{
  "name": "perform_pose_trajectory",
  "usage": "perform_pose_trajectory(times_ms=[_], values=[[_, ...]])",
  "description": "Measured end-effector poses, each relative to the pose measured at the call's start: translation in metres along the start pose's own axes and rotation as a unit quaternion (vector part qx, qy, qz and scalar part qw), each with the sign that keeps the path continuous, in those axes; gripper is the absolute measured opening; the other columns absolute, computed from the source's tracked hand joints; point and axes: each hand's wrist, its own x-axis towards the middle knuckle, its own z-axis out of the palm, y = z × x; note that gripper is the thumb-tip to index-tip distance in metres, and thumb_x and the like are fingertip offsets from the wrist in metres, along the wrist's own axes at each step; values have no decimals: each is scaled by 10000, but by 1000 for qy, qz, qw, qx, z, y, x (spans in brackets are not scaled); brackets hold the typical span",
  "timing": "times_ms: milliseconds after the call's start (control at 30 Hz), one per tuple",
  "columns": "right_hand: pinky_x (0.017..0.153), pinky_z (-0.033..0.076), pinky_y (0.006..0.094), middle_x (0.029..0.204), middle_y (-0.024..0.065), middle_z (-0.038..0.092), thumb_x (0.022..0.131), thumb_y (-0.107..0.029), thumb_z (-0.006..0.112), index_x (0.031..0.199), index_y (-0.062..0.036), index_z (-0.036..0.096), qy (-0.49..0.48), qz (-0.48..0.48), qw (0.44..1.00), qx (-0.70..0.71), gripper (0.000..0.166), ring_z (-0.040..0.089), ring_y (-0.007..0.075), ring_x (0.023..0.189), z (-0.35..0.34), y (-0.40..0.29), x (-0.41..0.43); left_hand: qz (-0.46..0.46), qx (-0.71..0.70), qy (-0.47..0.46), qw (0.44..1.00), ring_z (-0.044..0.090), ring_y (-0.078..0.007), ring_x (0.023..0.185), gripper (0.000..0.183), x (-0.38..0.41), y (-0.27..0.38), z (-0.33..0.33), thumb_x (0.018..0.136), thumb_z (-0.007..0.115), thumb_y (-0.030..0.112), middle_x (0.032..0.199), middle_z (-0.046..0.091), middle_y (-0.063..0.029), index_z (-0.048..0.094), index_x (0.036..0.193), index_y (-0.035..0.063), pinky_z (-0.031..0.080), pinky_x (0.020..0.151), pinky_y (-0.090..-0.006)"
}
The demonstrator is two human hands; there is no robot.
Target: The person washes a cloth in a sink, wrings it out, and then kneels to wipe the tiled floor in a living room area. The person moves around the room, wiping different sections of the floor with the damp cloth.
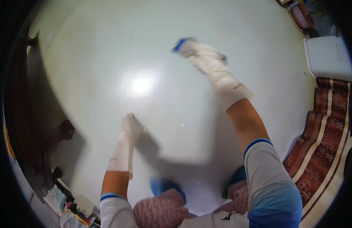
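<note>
White gloves cover both of my hands and forearms. My right hand [190, 47] is stretched forward over the pale, glossy floor [107, 71], closed around a blurred grey and blue cloth-like item [180, 45]. Part of that item also shows as a dark bit past the far side of the glove. My left hand [131, 124] hangs over the floor nearer to me, with the thumb apart from the fingers and nothing seen in it. Below are my knees in pink textured trousers [161, 209] and blue footwear [164, 186].
Dark wooden furniture [22, 114] with protruding legs lines the left side. At the lower left lie patterned packets [55, 198] and a white plastic item [83, 205]. On the right are a white bin-like container [328, 58] and a red patterned runner [321, 142]. A reddish round object [301, 17] stands beyond.
</note>
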Motion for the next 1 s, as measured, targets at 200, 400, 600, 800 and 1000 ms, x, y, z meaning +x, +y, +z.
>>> perform_pose_trajectory(times_ms=[200, 400, 600, 800, 1000], values=[[885, 602, 552, 1383, 125, 559, 943, -208, 635, 1414, -133, 531, -285, -295, 827, -384, 488, 707, 308, 1113, 121, -68, -224, -19, 8, 19, 1000, 743, -284, 918, 556, 0, -24, 0, 677, 1022, 185, 958, 765, -230, 664, 1020, -67, 595, 811, -402], [831, 575, 409, 1160, 96, 717, 962, -68, 599, 1227, -90, 710, -532, -52, 844, 48, 289, 705, 235, 1036, 38, 5, -350, 40, -6, 46, 998, 769, -313, 936, 545, 10, -21, 13, 659, 1007, 201, 949, 771, -272, 707, 990, -113, 611, 814, -434], [975, 546, 316, 1236, 88, 733, 948, 28, 619, 1362, -45, 665, -117, 324, 898, 274, 423, 667, 181, 1095, -129, 21, -412, 20, -6, 37, 999, 780, -328, 969, 529, -15, -20, 10, 635, 976, 145, 1033, 783, -277, 736, 1035, -102, 624, 850, -425], [962, 573, 353, 1299, 118, 712, 1002, 22, 600, 1430, -8, 606, 395, 334, 752, 409, 429, 699, 228, 1091, -156, 191, -602, 61, 38, 31, 997, 687, -253, 728, 348, 13, -37, 37, 749, 838, 89, 856, 739, -176, 694, 1030, -57, 574, 642, -398], [978, 576, 408, 1306, 115, 712, 1010, -92, 675, 1434, -72, 623, 664, 401, 517, 363, 427, 704, 276, 1132, -141, 272, -786, 233, -117, -96, 961, 540, -134, 638, 187, -91, 152, 85, 877, 696, 112, 749, 631, -67, 593, 937, -33, 472, 560, -310]])
